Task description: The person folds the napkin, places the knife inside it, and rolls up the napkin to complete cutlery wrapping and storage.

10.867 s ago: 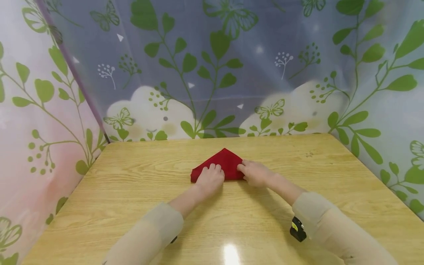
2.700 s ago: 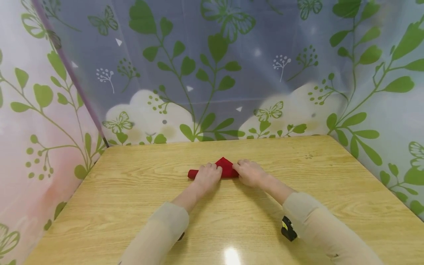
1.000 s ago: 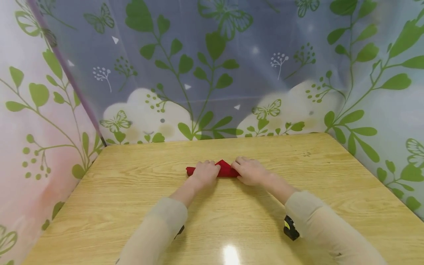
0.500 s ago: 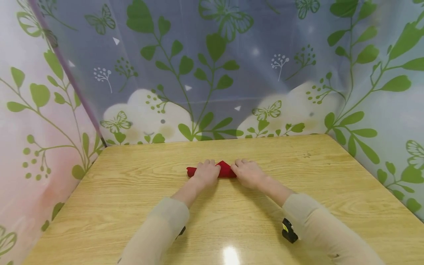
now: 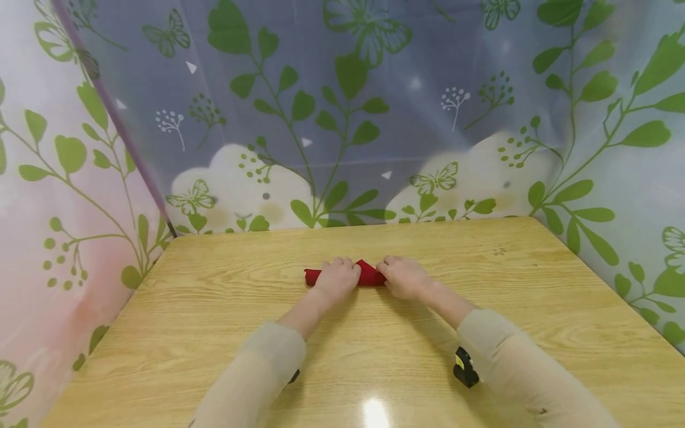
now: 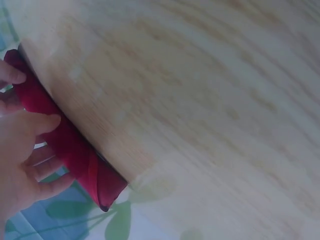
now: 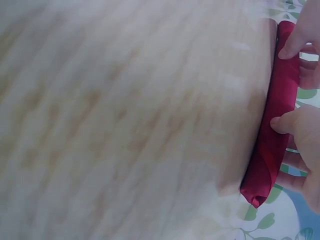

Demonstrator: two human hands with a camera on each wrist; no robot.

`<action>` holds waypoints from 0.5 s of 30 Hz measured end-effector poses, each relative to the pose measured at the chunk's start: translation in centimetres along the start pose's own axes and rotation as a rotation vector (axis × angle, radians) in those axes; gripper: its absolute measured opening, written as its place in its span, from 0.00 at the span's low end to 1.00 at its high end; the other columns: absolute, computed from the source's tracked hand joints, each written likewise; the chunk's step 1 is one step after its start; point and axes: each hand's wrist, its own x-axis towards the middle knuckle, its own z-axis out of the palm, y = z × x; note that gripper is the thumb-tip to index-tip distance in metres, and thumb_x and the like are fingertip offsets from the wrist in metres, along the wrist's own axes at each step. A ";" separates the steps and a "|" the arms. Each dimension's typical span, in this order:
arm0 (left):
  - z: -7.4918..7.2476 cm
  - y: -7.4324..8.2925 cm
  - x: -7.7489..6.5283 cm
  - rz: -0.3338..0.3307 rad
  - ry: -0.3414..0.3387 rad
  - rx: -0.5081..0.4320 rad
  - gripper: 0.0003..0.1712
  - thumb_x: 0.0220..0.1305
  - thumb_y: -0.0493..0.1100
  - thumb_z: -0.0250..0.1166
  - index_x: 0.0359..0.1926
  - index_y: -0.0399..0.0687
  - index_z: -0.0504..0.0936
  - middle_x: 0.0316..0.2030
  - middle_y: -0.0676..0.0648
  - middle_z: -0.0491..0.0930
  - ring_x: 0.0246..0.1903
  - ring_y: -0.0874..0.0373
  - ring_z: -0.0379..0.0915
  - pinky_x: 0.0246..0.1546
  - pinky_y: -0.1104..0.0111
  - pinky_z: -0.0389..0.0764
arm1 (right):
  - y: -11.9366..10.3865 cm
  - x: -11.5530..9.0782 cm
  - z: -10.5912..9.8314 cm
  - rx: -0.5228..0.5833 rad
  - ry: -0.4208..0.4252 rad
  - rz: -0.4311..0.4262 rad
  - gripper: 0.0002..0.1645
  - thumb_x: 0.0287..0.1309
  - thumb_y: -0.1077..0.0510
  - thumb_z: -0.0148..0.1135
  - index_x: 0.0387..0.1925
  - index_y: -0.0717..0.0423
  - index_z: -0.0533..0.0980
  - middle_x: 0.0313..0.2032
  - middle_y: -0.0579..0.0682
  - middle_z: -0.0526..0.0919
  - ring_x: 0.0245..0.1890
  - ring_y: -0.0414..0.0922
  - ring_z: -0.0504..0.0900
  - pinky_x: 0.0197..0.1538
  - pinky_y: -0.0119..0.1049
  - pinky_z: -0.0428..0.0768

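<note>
A red cloth (image 5: 370, 276) lies rolled into a narrow tube across the wooden table, with a small pointed flap standing out on its far side. My left hand (image 5: 338, 279) grips the roll left of the middle. In the left wrist view, the thumb presses the near side of the rolled cloth (image 6: 72, 147) and the fingers are beyond it. My right hand (image 5: 404, 278) grips the right part. The right wrist view shows its thumb on the cloth (image 7: 280, 95) and fingers curled behind. The palms cover much of the roll in the head view.
The wooden table (image 5: 374, 333) has its far edge against a printed curtain (image 5: 348, 119) with leaves and butterflies. More curtain stands at both sides. A black wrist camera (image 5: 465, 367) sits under the right sleeve.
The cloth was a wide folded triangle 10.9 s ago; it has been rolled into a narrow tube, and its far point has shrunk. In the last second both hands have hardly moved.
</note>
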 end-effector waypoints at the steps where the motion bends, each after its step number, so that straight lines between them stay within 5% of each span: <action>1: 0.0 0.1 0.0 0.003 0.002 0.007 0.11 0.65 0.41 0.57 0.47 0.44 0.75 0.40 0.44 0.76 0.42 0.50 0.72 0.39 0.57 0.77 | 0.1 0.1 -0.1 0.017 -0.010 0.001 0.11 0.49 0.64 0.64 0.38 0.61 0.76 0.30 0.51 0.75 0.32 0.48 0.77 0.35 0.41 0.77; 15: 0.1 0.6 0.1 -0.036 0.038 0.028 0.08 0.63 0.38 0.57 0.38 0.44 0.82 0.36 0.46 0.77 0.39 0.54 0.73 0.35 0.61 0.79 | 0.6 1.0 -1.4 0.144 -0.144 0.011 0.11 0.50 0.65 0.63 0.38 0.59 0.77 0.32 0.51 0.77 0.34 0.48 0.78 0.36 0.41 0.76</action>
